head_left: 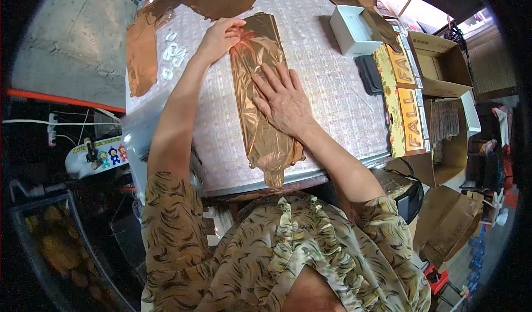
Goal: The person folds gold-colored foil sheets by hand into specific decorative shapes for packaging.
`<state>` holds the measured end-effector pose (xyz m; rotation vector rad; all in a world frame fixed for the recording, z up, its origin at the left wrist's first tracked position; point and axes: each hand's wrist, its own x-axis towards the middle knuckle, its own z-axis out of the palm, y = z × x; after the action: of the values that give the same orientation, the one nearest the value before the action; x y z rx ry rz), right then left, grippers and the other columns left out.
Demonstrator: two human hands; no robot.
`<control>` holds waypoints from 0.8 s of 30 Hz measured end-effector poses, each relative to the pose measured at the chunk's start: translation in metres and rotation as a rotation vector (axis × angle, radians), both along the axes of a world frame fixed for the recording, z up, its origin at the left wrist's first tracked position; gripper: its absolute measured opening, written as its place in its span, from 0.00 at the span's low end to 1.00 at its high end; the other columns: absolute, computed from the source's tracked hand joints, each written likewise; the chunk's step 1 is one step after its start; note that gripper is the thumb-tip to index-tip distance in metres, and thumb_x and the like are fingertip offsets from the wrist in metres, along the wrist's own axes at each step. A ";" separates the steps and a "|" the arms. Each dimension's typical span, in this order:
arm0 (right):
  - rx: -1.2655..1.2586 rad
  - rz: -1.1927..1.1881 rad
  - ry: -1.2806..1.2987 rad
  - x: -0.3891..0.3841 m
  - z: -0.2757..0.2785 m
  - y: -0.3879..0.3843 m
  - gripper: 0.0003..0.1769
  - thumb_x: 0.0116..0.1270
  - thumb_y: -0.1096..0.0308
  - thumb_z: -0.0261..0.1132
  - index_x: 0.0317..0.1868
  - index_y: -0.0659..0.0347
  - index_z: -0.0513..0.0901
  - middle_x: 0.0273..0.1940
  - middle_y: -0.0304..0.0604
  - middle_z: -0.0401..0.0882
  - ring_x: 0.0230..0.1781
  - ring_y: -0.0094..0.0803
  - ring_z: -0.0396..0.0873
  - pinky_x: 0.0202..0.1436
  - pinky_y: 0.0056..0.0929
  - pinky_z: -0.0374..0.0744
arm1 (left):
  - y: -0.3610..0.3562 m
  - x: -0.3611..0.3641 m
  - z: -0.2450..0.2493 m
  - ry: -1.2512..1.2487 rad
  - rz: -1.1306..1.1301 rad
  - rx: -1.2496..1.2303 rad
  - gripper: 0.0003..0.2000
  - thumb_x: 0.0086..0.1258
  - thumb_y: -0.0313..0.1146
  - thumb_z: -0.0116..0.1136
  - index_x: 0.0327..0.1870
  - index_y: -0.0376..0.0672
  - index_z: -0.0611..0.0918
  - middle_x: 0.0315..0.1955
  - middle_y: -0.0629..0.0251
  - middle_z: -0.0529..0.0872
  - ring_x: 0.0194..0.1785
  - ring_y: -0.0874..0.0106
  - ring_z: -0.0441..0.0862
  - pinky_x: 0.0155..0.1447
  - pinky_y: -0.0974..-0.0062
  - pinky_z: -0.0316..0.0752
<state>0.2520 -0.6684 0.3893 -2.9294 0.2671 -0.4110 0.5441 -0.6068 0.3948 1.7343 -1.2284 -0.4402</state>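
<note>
A flat, folded copper-gold foil balloon [257, 137] lies lengthwise on the cloth-covered table, its narrow tab pointing toward me. At its upper left edge, my left hand [220, 39] has its fingers bent in and closed on the foil. Creases and a reddish reflection show in the foil beside those fingertips. My right hand [285, 104] rests flat on the middle of the balloon, fingers stretched out and a little apart.
More copper foil pieces [143, 57] lie at the left and far edges. White rings [174, 54] sit left of my left hand. Rightward are a white box [354, 32], a black object [368, 74], FALL packages [410, 120] and cardboard boxes [440, 62]. The table's metal edge [238, 187] faces me.
</note>
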 end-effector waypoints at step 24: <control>-0.088 0.024 0.020 -0.001 -0.003 0.000 0.36 0.82 0.42 0.50 0.84 0.44 0.61 0.83 0.46 0.57 0.84 0.52 0.51 0.85 0.59 0.48 | -0.030 -0.057 -0.043 -0.943 0.002 0.209 0.37 0.79 0.69 0.38 0.85 0.66 0.59 0.85 0.68 0.53 0.87 0.54 0.47 0.84 0.37 0.35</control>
<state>0.2514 -0.6684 0.3866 -3.0209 0.2218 -0.4000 0.4868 -0.6369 0.3516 2.2114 -1.8636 0.3278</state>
